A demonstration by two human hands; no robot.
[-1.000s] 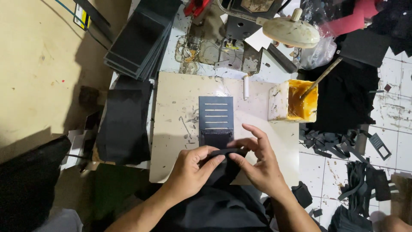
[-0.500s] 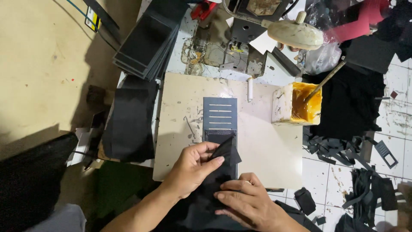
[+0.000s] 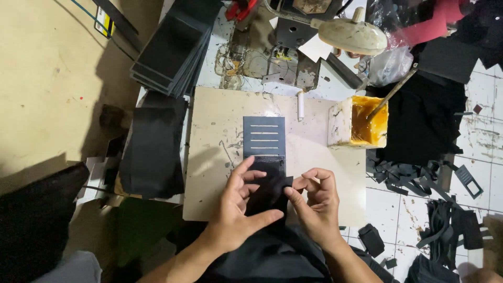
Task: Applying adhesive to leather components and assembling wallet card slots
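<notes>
Left hand [image 3: 238, 212]: grip closed on a small black piece [image 3: 268, 191] of thin sheet material, thumb below its lower edge, fingers spread along its left side. Right hand [image 3: 314, 202]: grip narrow, fingertips pinching the right edge of the same black piece, fingers curled inward. The piece is held between both hands, over the near edge of the worktop [image 3: 209, 157], just in front of the person's lap.

Slotted dark panel [image 3: 264, 135]: rectangular, grey-black, four pale horizontal slits; lies flat on the worktop, its near end partly covered by the held piece.

Worktop: pale beige board, scuffed and spotted.

White stick [image 3: 301, 105]: short, cylindrical, lying at the far edge of the worktop, just right of the panel.

Glue tub [image 3: 361, 123]: squarish white container with amber-yellow contents, at the worktop's right far corner; a thin rod [image 3: 393, 91] leans out of it to the upper right.

Black sheet [image 3: 154, 147]: lies over the left edge of the worktop.

Stack of dark boards [image 3: 173, 50]: far left, tilted.

Cream lamp head [image 3: 351, 35]: far centre, above metal clutter.

Black offcuts [image 3: 408, 175]: strewn on the white tiled floor [image 3: 487, 157] at right.
</notes>
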